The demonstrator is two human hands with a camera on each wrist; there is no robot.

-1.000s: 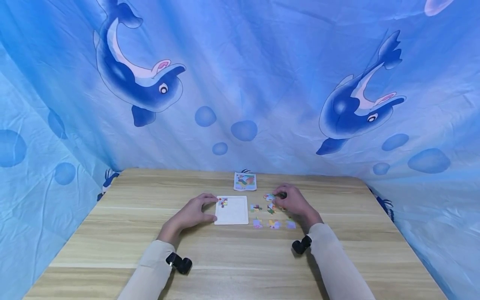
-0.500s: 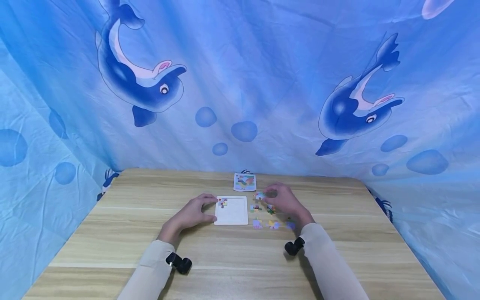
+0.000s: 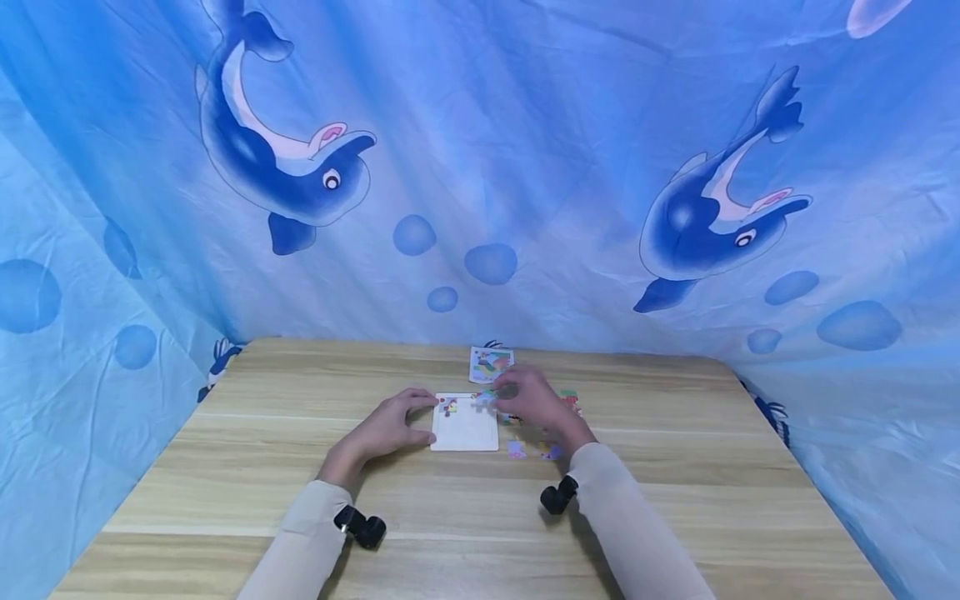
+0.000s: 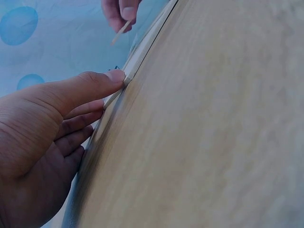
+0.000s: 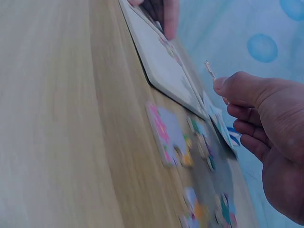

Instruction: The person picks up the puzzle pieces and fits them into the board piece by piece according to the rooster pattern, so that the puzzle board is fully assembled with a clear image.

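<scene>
My left hand (image 3: pixel 384 425) holds the left side of a white puzzle tray (image 3: pixel 465 433), thumb at the near corner and fingers at the far one. In the left wrist view the thumb presses the tray's edge (image 4: pixel 127 80). A jigsaw piece (image 3: pixel 447 406) lies in the tray's far left corner. My right hand (image 3: pixel 531 398) pinches another jigsaw piece (image 3: pixel 482 398) over the tray's far right part. In the right wrist view this held piece (image 5: pixel 210 70) is seen edge-on, raised between thumb and fingers.
Several loose jigsaw pieces (image 3: pixel 517 450) lie right of the tray, some hidden under the right hand and arm. A picture card (image 3: pixel 487 360) lies behind the tray, overlapped by the right hand. A blue dolphin-print curtain (image 3: pixel 495 167) hangs behind the wooden table (image 3: pixel 442 525).
My right hand has moved left with the jigsaw piece, from the loose pieces to over the tray's far right part. The left hand has stayed at the tray.
</scene>
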